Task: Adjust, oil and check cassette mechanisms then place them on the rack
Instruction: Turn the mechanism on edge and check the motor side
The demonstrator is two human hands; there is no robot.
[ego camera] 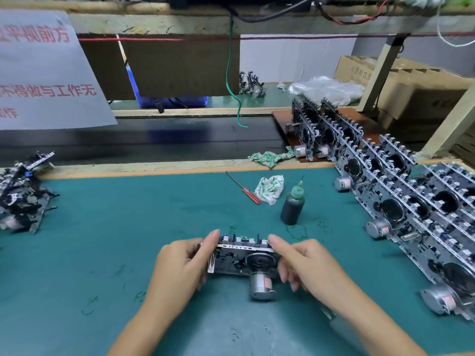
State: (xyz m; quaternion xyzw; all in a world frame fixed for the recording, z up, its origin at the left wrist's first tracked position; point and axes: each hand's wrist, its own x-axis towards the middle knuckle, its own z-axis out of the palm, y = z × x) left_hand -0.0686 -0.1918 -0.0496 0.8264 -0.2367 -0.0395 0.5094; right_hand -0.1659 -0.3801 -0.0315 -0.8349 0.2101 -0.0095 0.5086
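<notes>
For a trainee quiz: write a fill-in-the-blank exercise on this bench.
1. Both hands, left and right, hold one ____ over the mat.
2. The screwdriver has a ____ handle.
3. The oil bottle stands ____.
4. The finished rows lie on the person's ____ side.

Missing words: mechanism; red; upright; right

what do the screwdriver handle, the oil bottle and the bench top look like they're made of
The red-handled screwdriver: translucent glossy handle, probably plastic, on a thin metal shaft. The dark squeeze bottle with a green nozzle: matte, likely soft plastic. The teal bench mat: dull and scuffed with pen marks, probably rubber or vinyl.
</notes>
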